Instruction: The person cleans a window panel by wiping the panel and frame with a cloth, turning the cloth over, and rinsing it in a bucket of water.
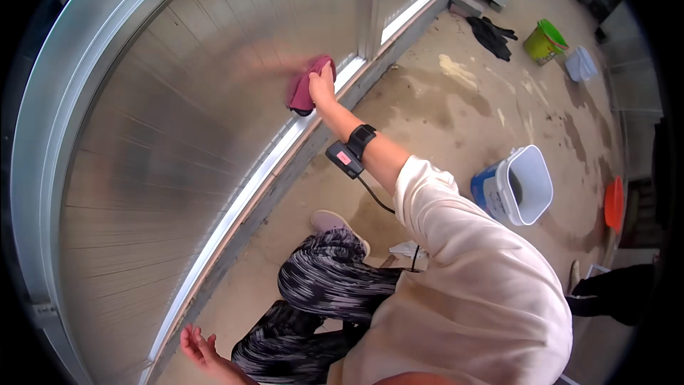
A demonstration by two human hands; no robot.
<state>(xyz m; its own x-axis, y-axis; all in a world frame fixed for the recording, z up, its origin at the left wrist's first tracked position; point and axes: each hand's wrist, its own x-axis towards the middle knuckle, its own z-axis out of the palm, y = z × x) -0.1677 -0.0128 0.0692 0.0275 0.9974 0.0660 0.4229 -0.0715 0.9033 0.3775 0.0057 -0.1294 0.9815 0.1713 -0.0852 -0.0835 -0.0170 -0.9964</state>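
"Where was the folded maroon cloth (302, 93)?"

"Against the translucent ribbed panel (192, 100), at its lower edge near the grey metal post (368, 11). The right hand (324, 84) gripped it with bent fingers."

"And the left hand (204, 349)?"

"Free, near the panel's bottom corner, fingers loosely curled, slightly apart. A white, square plastic bucket (533, 182) stood on the tan concrete floor (420, 121)."

Floor (456, 144) — beige, dark patches (573, 135), pale smears (457, 70) | right — grey wall (633, 57)
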